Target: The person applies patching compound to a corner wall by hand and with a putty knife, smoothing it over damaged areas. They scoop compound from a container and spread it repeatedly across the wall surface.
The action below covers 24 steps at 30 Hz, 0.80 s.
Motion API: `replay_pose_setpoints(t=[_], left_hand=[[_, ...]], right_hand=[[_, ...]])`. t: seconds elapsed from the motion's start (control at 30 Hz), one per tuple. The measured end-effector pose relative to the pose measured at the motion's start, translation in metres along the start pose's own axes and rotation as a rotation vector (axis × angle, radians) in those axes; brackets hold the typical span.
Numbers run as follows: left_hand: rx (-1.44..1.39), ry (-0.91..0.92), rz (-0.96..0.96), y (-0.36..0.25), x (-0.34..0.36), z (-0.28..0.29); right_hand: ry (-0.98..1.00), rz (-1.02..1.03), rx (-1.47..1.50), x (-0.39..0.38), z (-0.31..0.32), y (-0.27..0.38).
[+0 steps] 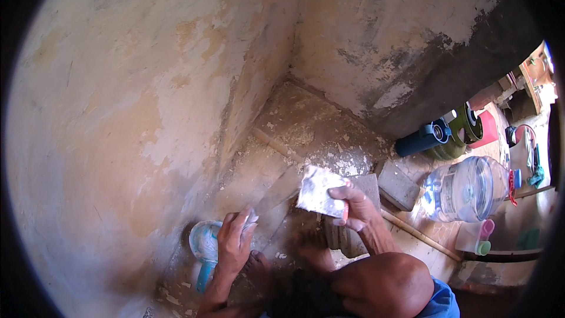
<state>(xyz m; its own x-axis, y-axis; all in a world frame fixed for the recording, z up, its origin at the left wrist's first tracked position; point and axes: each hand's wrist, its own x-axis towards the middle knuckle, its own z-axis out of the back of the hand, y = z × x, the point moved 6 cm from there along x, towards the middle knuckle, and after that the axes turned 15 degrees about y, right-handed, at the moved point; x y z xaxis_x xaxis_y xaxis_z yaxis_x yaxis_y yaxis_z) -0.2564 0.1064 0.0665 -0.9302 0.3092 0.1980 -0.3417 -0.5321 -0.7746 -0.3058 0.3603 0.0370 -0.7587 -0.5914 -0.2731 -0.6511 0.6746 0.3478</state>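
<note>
My left hand (234, 241) is closed around the near end of a flat grey blade (278, 191), which is smeared by motion and slants up toward the middle. My right hand (364, 209) grips a squarish flat plate (321, 191) at its right edge, thumb on top. White paste coats the plate's face, and a bit of orange-red shows near the fingers. The blade's far end comes close to the plate's left edge; whether they touch, I cannot tell. Just left of my left hand, a light blue dipper (205, 242) smeared with white stands on the floor, its handle toward me.
Peeling walls (135, 118) meet in a corner ahead. Grey blocks (400, 185) and a wooden stick (421, 235) lie right of my hands. Farther right are a large clear water bottle (465, 188), a dark blue flask (419, 139), a red container (485, 129) and a pink-rimmed cup (487, 228).
</note>
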Motion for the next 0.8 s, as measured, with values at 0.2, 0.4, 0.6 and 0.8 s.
replay_pose_setpoints(t=[0.2,0.4,0.6,0.8], left_hand=[[0.117,0.099,-0.103,0.002,0.015,-0.008],[0.079,0.130,0.004,0.022,0.006,-0.013],[-0.551,0.094,0.223,0.031,-0.002,-0.030],[-0.854,0.096,0.221,0.030,-0.003,-0.040]], right_hand=[[0.004,-0.039,0.184,0.001,-0.012,-0.011],[0.166,0.089,0.233,0.008,-0.001,0.003],[0.008,0.059,0.066,0.011,-0.004,-0.002],[-0.004,-0.003,-0.116,0.014,-0.020,-0.013]])
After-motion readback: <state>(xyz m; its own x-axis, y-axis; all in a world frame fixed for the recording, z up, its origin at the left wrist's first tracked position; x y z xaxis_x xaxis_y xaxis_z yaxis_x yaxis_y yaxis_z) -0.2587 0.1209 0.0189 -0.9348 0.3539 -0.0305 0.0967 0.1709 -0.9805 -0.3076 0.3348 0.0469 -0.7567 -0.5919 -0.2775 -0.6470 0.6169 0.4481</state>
